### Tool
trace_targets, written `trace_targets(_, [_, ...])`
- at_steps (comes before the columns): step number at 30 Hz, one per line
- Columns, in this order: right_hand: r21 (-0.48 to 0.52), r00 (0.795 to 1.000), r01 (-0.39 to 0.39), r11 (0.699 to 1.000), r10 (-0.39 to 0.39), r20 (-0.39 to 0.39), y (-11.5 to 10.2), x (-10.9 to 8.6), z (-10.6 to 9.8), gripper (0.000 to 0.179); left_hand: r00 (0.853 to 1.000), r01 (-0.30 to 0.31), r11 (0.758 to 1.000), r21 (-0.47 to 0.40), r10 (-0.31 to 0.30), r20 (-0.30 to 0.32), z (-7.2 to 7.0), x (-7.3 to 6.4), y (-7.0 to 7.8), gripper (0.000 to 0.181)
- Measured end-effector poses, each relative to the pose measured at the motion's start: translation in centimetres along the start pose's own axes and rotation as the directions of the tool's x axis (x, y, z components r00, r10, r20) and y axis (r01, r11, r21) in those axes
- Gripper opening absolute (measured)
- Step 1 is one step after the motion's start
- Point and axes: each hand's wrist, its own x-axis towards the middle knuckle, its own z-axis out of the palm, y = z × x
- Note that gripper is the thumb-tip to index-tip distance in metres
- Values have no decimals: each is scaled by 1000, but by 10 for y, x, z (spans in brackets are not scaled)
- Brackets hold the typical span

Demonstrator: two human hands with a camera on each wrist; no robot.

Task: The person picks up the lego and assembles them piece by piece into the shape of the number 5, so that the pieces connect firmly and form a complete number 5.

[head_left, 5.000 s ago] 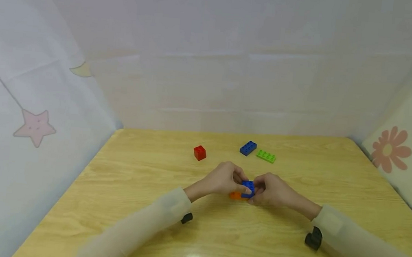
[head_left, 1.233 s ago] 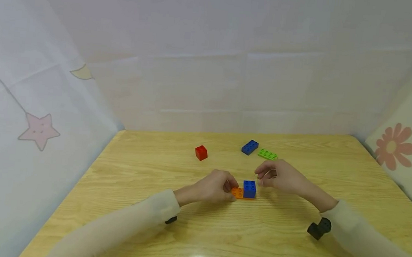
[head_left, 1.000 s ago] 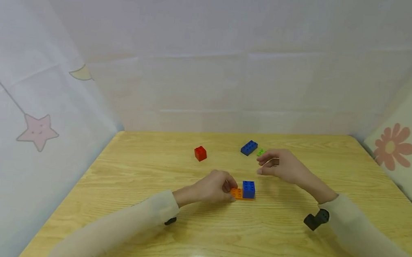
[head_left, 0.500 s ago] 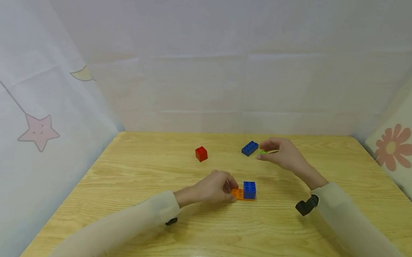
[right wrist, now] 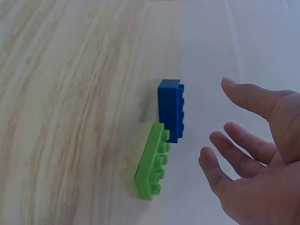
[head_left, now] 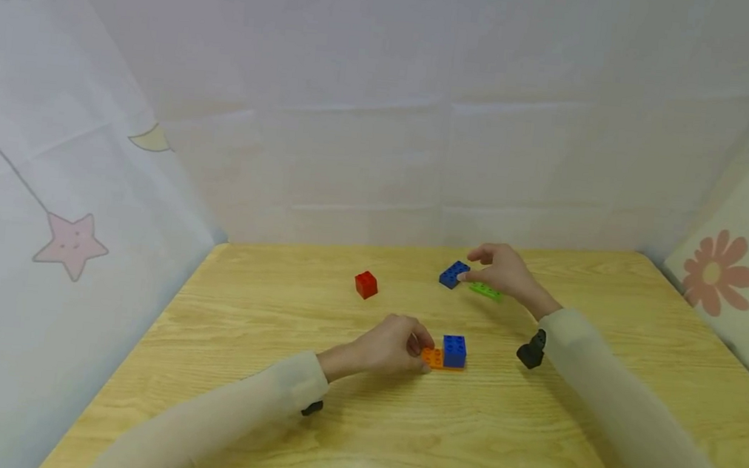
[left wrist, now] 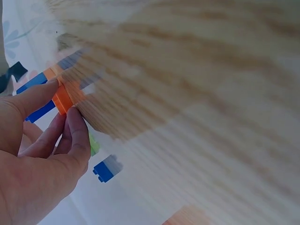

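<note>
My left hand (head_left: 391, 345) pinches the left end of a flat orange building brick (head_left: 432, 356) between thumb and fingers. On that brick's right end stands a square blue brick (head_left: 454, 351), studs up. Farther back, my right hand (head_left: 505, 271) hovers with fingers spread, holding nothing. Below it lie a long dark blue brick (head_left: 453, 274) and a thin light green brick (head_left: 486, 291), partly covered by the hand in the head view. The right wrist view shows the green brick (right wrist: 152, 161) and the blue brick (right wrist: 169, 110) apart from the fingers.
A red brick (head_left: 366, 284) sits by itself left of the blue one on the wooden table (head_left: 263, 284). Pale cloth walls with printed shapes rise behind and on both sides. A dark wrist camera (head_left: 531, 349) hangs under the right cuff.
The square blue brick, gripped by both hands five seconds ago, stands released on the orange brick. My right hand has moved back over the green and blue bricks. The left hand stays put.
</note>
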Motion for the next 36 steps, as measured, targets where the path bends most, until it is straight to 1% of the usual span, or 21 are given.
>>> trace_targets(6, [13,1000,-16,1000,16,6,8,10,6,62,1000,-10,1000,0,10,1,0,-2,1,32])
trace_targets(11, [27,999,-35,999,34,30,19,24,18,67,1000,-12,1000,-3,12,-3,3,-1,-2,32])
trace_targets(16, [-15,997,-55,998,56,60,18,30,25,71,1000,-11,1000,1,11,-2,4,-2,-3,32])
trace_targets(20, [-50,994,-52,997,56,90,16,34,25,72,1000,-16,1000,5,16,-1,2,-1,-2,32])
trace_targets(26, [-53,993,-51,997,56,100,15,38,23,74,1000,-12,1000,6,12,-2,0,0,0,32])
trace_targets(36, [-91,991,-38,995,49,121,25,44,25,72,1000,-11,1000,8,11,-8,1,-3,-3,31])
